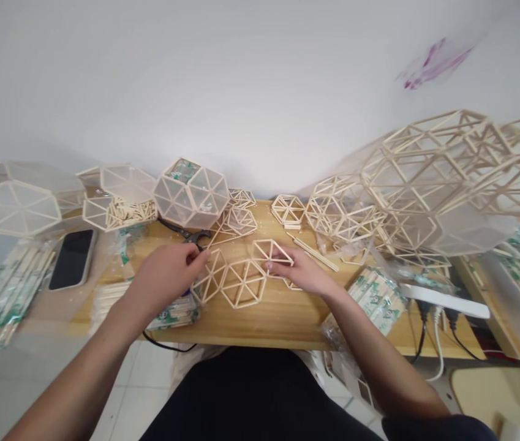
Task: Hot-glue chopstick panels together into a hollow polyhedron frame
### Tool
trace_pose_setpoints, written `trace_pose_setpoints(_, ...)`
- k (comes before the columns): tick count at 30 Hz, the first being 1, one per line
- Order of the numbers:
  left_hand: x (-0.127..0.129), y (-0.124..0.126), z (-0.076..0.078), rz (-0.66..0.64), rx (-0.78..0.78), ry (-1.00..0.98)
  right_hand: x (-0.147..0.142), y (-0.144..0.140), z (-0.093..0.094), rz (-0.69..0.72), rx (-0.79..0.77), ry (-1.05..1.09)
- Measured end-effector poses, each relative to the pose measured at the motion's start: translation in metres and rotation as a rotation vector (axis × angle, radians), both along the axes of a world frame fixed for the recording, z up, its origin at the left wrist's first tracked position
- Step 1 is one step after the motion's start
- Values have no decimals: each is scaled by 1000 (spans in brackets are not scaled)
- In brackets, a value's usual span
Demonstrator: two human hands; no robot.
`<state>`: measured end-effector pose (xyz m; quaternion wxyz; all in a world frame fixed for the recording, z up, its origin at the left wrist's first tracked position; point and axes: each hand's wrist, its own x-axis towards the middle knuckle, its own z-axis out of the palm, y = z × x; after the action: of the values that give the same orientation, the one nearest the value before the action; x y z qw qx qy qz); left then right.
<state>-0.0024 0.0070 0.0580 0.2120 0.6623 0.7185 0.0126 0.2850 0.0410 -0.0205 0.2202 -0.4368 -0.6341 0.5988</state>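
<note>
At least three hexagons are joined in the frame (244, 283), its long axis crosswise between the hands, over the desk (282, 327). Right end is held by the right hand (303, 269); left end is met by the curled left hand (170, 269), grip unclear. Pliers (189, 236) and loose sticks (315, 252) lie just beyond; a pack (177, 311) is partly covered by the left wrist.

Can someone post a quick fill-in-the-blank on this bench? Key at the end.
1. Of the left hand and right hand, the one nearer the phone is the ____.
2. Film-covered or bare, the stick frame between them is ____.
3. The power strip's middle plug is coloured ____.

Missing words: left; bare; white.
</note>
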Motion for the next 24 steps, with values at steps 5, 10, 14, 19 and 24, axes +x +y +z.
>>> trace_pose_setpoints(5,8,28,-8,-14,31,101,-5,-14,-15,-76,-16,8)
trace_pose_setpoints(10,6,39,-18,-9,54,68,-6,-20,-23,-117,-18,10)
trace_pose_setpoints(14,3,29,-20,-9,113,47,-5,-20,-22,-128,-26,21)
trace_pose_setpoints(19,33,-20,-41,-257,432,106,-6,-21,-24,-131,-95,97)
trace_pose_setpoints(24,74,-62,-90,-532,281,-7,-8,-23,-25,-177,-169,145)
